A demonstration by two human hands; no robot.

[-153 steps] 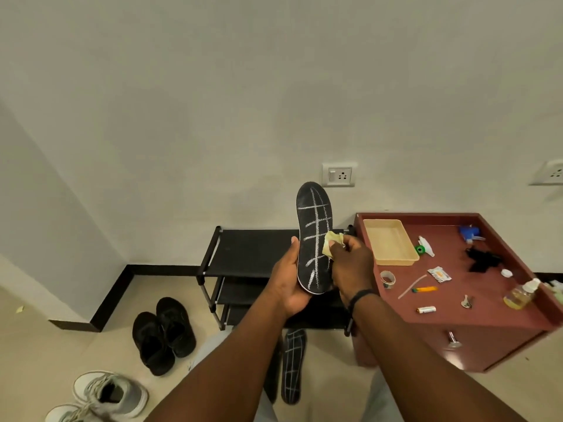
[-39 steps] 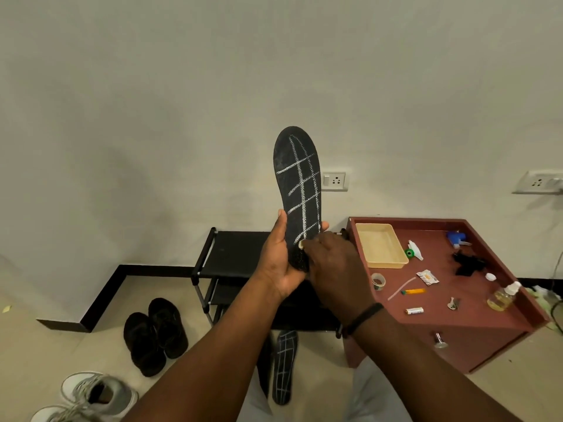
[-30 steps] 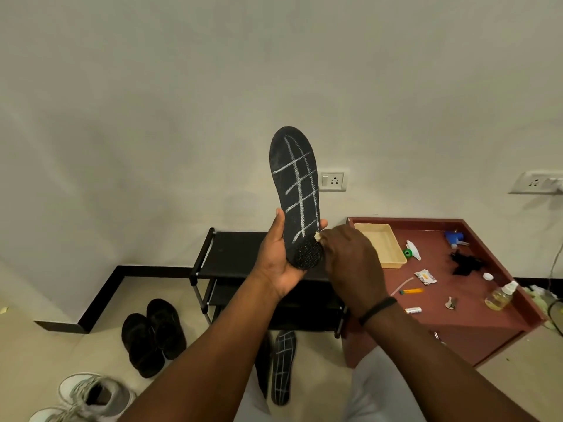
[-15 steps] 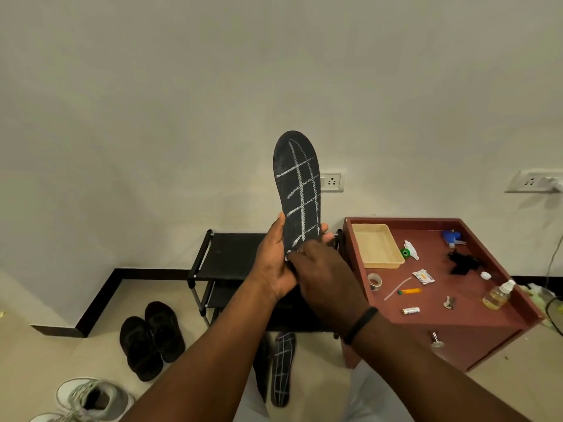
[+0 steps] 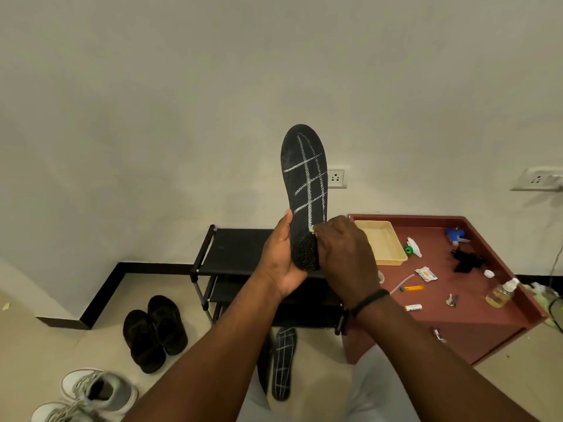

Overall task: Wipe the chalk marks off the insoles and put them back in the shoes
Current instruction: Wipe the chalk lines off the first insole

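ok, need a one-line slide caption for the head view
Left hand holds a chalk-gridded insole upright while the right hand rubs a small cloth near its heel.

Matt, chalk-marked black insole (image 5: 304, 190)

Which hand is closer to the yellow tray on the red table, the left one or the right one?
The right. The right hand wipes the insole just beside the yellow tray, its knuckles overlapping the tray's near edge in the view. The left hand grips the insole's heel on the far side.
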